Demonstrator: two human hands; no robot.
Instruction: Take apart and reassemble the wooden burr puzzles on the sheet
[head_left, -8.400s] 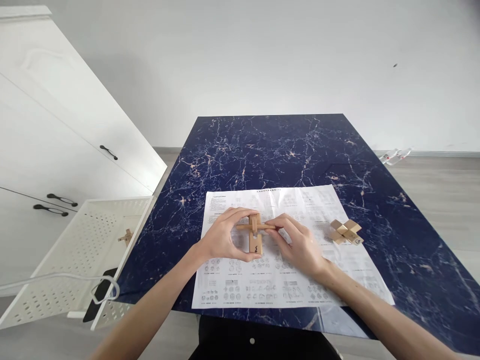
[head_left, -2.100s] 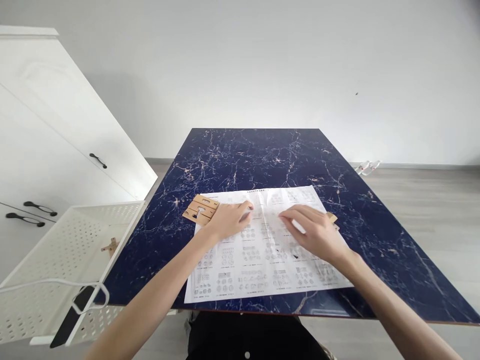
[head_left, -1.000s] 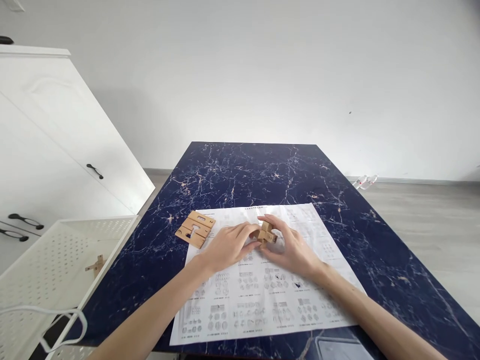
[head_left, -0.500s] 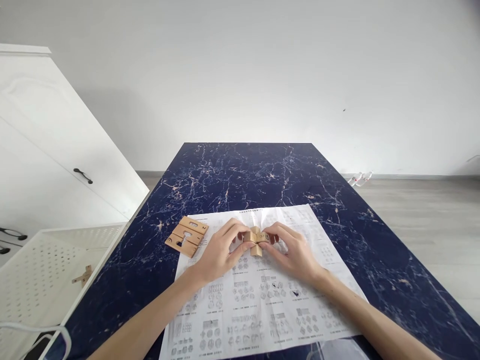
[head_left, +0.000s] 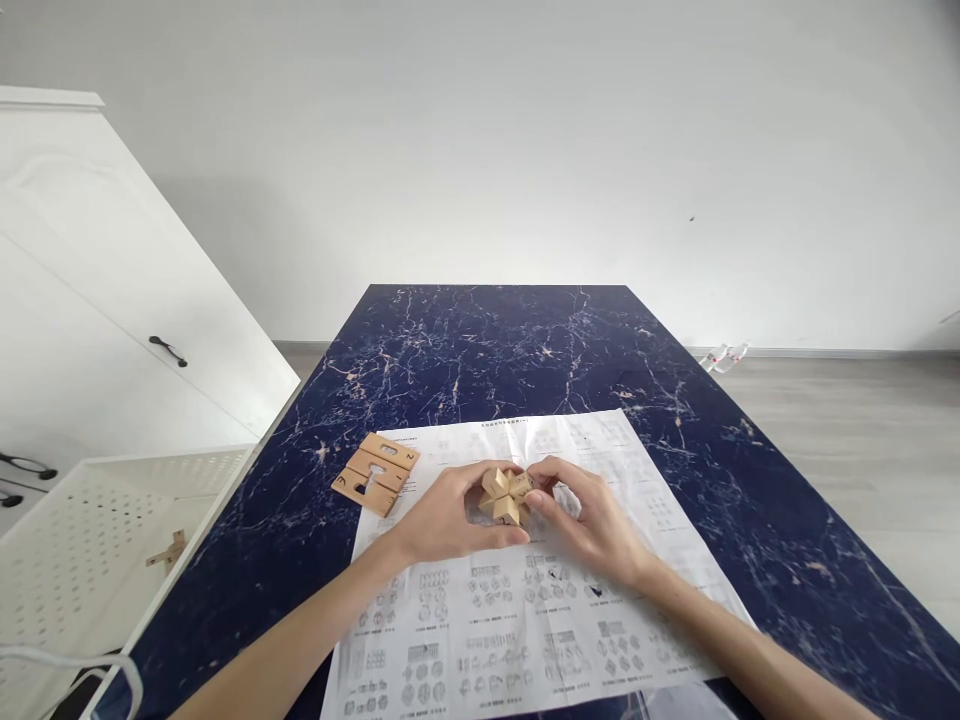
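A light wooden burr puzzle [head_left: 506, 495], star-shaped with notched, pointed blocks, is held between both hands over the printed sheet. My left hand [head_left: 457, 515] curls around its left side, fingers behind and thumb in front. My right hand [head_left: 589, 510] pinches the right side between thumb and fingers, hiding part of that side. Beneath lies a creased white instruction sheet [head_left: 420, 640] with rows of small grey diagrams. Left of the hands, flat wooden puzzle pieces [head_left: 376, 472] with cut-outs and numbers lie side by side, partly over the sheet's edge.
The dark blue marble-patterned table [head_left: 487, 350] runs back toward a pale wall. To its left stand a white cabinet [head_left: 150, 270] and a white perforated basket [head_left: 75, 550] with a wooden piece [head_left: 169, 550] inside. A white cable [head_left: 75, 655] curves at the lower left. Clear plastic [head_left: 686, 700] lies at the front edge.
The puzzle has been turned and now shows a star shape. My left hand has opened wider around it, its thumb shifting toward me, while my right hand keeps its pinch.
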